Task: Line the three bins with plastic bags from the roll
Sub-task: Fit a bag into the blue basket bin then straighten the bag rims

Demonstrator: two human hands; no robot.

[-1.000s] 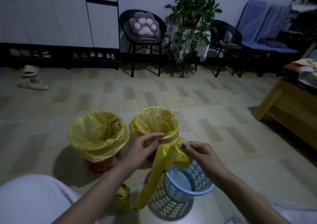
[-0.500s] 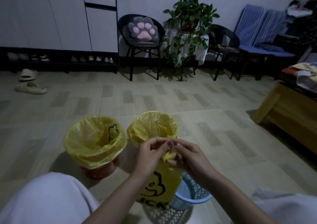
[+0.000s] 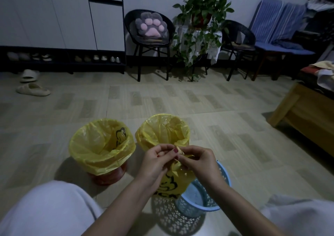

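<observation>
Already two of the three bins look finished: the red bin on the left wears a yellow liner folded down over its rim, and the middle bin, whose own body is hidden, carries a second liner the same way. Only the blue bin, nearest the person and slightly to the right, has no bag in it, its perforated wall and rim bare. Above it, both hands work a third bag that hangs flat and unopened, its printed cartoon facing the camera. The left hand pinches the bag's top edge between thumb and fingers, and the right hand pinches the same edge just beside it, fingertips nearly touching, so both are grasping plastic, apparently rubbing the layers apart to find the mouth. The roll itself is not visible. By my reading the job is about two-thirds done; what remains is opening this bag, dropping it into the blue bin and turning its mouth over the rim.
</observation>
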